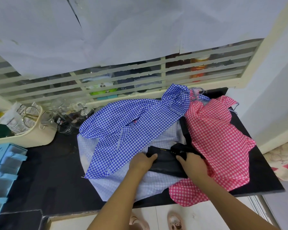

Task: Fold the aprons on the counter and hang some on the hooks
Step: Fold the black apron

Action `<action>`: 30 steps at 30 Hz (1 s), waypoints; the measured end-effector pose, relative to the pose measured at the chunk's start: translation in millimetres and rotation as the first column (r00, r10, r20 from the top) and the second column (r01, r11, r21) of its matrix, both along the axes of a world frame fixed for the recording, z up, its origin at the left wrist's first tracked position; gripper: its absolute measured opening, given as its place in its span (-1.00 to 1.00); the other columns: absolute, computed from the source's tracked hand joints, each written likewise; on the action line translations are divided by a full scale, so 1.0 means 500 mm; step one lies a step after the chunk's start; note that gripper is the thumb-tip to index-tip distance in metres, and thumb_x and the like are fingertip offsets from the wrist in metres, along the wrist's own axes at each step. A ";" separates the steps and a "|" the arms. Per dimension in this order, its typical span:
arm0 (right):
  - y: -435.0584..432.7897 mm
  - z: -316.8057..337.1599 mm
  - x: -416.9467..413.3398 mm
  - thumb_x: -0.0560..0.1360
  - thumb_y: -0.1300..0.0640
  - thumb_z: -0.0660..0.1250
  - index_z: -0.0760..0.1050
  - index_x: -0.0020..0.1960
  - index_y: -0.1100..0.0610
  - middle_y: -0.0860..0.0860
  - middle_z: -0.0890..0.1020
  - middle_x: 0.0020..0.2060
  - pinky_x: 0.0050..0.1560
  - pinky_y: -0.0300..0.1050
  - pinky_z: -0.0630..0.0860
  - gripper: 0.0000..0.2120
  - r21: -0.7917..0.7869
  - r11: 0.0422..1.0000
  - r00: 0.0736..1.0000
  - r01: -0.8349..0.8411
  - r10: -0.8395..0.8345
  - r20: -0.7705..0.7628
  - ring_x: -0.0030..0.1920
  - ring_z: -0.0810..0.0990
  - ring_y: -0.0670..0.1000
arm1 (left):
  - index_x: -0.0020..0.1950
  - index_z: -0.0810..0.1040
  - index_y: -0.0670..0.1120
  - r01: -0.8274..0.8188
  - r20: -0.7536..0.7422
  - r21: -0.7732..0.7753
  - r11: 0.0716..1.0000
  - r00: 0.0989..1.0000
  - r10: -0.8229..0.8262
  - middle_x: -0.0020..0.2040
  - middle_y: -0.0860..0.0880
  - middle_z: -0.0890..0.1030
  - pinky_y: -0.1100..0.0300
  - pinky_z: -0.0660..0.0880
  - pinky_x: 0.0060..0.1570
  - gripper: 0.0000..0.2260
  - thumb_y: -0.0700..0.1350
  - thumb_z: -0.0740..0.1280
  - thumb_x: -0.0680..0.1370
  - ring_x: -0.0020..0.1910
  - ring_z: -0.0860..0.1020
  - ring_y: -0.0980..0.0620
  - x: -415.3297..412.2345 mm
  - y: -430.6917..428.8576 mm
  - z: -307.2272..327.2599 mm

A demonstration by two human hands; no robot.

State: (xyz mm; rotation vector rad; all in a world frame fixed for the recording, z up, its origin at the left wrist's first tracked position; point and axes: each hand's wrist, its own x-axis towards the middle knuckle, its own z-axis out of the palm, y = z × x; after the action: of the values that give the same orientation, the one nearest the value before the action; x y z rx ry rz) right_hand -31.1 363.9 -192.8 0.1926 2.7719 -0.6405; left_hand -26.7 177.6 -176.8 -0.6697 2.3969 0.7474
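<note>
A folded black apron (166,161) lies on the pile in the middle of the black counter (45,171). My left hand (141,162) grips its left end, thumb on top. My right hand (192,164) grips its right end, where a bunched black strap sticks up. A blue checked apron (128,125) sprawls unfolded to the left and behind. Under it lies a pale blue checked apron (156,183). A pink checked apron (218,138) is heaped at the right, hanging over the counter's front edge. No hooks are in view.
A cream basket (32,135) with scissors and packets stands at the left, with several glasses (65,117) beside it. A light blue organiser (2,176) sits at the far left. A slatted window grille (123,80) runs behind the counter.
</note>
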 end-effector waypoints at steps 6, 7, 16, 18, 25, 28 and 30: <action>0.001 0.047 0.005 0.60 -0.17 0.10 0.56 0.04 0.11 0.00 0.65 -0.06 -0.16 -0.16 0.42 -0.59 0.281 0.937 0.978 -0.207 0.201 0.052 -0.08 0.62 0.01 | 0.26 0.48 -0.26 -0.395 0.059 0.535 0.747 0.899 0.433 0.15 -0.17 0.59 0.09 0.59 -0.05 -0.46 -0.08 0.54 0.38 0.05 0.59 -0.08 -0.016 0.002 -0.001; 0.003 0.063 0.005 0.60 -0.17 0.11 0.56 0.05 0.11 0.01 0.64 -0.04 -0.15 -0.16 0.42 -0.60 0.314 0.917 0.969 -0.247 0.235 0.074 -0.05 0.62 0.01 | 0.32 0.44 -0.27 -0.420 0.109 0.605 0.676 0.885 0.452 0.17 -0.20 0.59 0.06 0.61 -0.04 -0.39 -0.13 0.56 0.36 0.07 0.61 -0.12 -0.015 0.000 0.003; 0.002 0.235 0.009 0.40 -0.25 0.37 0.28 0.38 -0.06 -0.26 0.35 0.17 0.27 -0.21 0.36 -0.36 -0.313 0.864 0.918 -0.395 0.381 -0.106 0.20 0.37 -0.20 | -0.06 0.65 -0.16 0.207 -0.171 0.715 0.667 0.978 -0.120 -0.06 -0.13 0.68 0.17 0.56 -0.02 -0.87 -0.31 0.46 0.43 -0.07 0.64 -0.03 -0.028 -0.046 0.186; -0.003 0.246 0.005 0.44 -0.22 0.34 0.48 0.17 0.01 -0.21 0.56 0.02 0.13 -0.14 0.51 -0.59 -0.435 0.818 0.903 -0.377 0.428 0.022 0.06 0.55 -0.14 | -0.05 0.65 -0.18 0.259 -0.207 0.731 0.632 0.966 -0.157 -0.09 -0.13 0.68 0.21 0.57 -0.07 -0.88 -0.32 0.43 0.45 -0.10 0.64 -0.03 -0.034 -0.045 0.236; -0.044 0.278 -0.007 0.57 0.08 0.28 0.38 -0.33 0.00 -0.20 0.51 -0.48 -0.32 -0.36 0.34 -0.71 -0.651 0.696 0.947 -0.303 0.147 -0.284 -0.39 0.47 -0.29 | 0.12 0.59 -0.24 -0.032 -0.081 0.979 0.199 0.843 0.532 0.07 -0.24 0.64 0.07 0.59 0.04 -0.61 0.00 0.33 0.43 0.02 0.63 -0.09 -0.028 -0.014 0.292; -0.063 0.285 -0.025 0.59 0.01 0.21 0.45 -0.24 -0.08 -0.19 0.57 -0.34 -0.20 -0.38 0.39 -0.77 -0.716 0.645 0.938 -0.265 0.000 -0.348 -0.28 0.53 -0.31 | 0.09 0.61 -0.23 -0.052 -0.132 0.928 0.369 0.880 0.457 0.04 -0.17 0.68 0.13 0.59 0.00 -0.70 -0.05 0.35 0.48 0.01 0.65 -0.05 0.008 0.016 0.286; -0.073 0.288 -0.038 0.58 -0.13 0.14 0.51 -0.21 -0.03 -0.13 0.61 -0.29 -0.06 -0.19 0.47 -0.69 -0.762 0.615 0.947 -0.205 -0.071 -0.312 -0.20 0.58 -0.22 | 0.15 0.60 -0.23 -0.061 -0.127 0.926 0.373 0.878 0.461 0.07 -0.16 0.67 0.13 0.58 0.04 -0.72 -0.10 0.36 0.52 0.07 0.64 -0.08 0.024 0.033 0.279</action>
State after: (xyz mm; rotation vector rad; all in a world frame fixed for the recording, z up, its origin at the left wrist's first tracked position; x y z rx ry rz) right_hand -50.3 327.2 -48.6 -0.2352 2.4261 -1.9384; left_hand -14.8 194.2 -37.2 -0.4299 1.6729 2.2819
